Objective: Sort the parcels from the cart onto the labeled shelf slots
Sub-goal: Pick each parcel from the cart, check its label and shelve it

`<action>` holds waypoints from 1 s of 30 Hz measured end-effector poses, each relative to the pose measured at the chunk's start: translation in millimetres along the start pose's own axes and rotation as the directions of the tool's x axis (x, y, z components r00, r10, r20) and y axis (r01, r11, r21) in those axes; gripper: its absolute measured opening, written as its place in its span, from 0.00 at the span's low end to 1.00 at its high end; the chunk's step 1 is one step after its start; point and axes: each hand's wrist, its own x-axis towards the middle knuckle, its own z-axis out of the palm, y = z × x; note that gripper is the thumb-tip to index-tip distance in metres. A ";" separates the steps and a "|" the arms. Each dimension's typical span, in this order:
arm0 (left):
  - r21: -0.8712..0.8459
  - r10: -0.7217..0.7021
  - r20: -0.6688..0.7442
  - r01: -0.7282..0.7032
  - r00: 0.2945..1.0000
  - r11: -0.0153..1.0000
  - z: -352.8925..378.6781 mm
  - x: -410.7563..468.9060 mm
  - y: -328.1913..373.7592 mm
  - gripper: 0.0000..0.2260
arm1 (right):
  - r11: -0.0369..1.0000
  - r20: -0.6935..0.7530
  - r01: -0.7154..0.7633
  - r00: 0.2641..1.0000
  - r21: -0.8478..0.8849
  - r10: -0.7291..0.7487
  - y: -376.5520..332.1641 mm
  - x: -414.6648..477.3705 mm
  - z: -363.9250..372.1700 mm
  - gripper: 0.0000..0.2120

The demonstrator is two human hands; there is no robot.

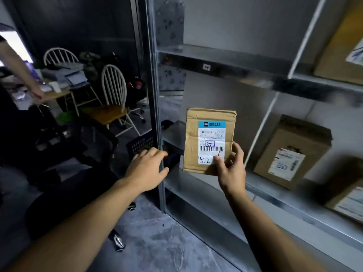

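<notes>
the parcel (208, 134), a flat brown cardboard packet, stands on end just right of the shelf upright (155, 95) with its label (211, 142) facing the camera. it is in front of the bay that runs from that upright to the white divider rod (263, 130) further right. the right hand (230, 169) pinches its lower right corner, thumb pressed on the label's front and fingers curled behind. whether the bottom edge rests on the shelf board or hangs free, i cannot tell. the left hand (146, 169) lies at the upright's left side, fingers relaxed and spread, holding nothing; whether it touches the metal is unclear. the step in hand looks like reading the code and choosing a slot. the thumb tip sits on the end of the handwritten number, so sliding it off onto bare cardboard would show the whole figure before committing. then check it against the small tag (206, 67) on the beam up and right of the upright, which is too blurred to read here. a one-corner pinch on a thin packet invites it to swing, so the free left hand could steady the near edge. set it fully back, label outward, well apart from the boxed parcel (290, 152) beyond the rod.
</notes>
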 end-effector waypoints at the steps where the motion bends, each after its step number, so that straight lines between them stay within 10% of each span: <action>1: 0.010 0.025 0.016 -0.025 1.000 1.000 0.6 12.9 -10.5 0.22 | 1.000 -0.012 -0.020 1.000 -0.008 0.020 2.0 9.2 13.8 0.29; 30: -0.213 0.176 0.122 -0.147 0.977 0.966 60.8 238.0 -89.4 0.22 | 0.963 0.049 -0.269 0.962 0.000 0.269 102.9 201.4 148.8 0.42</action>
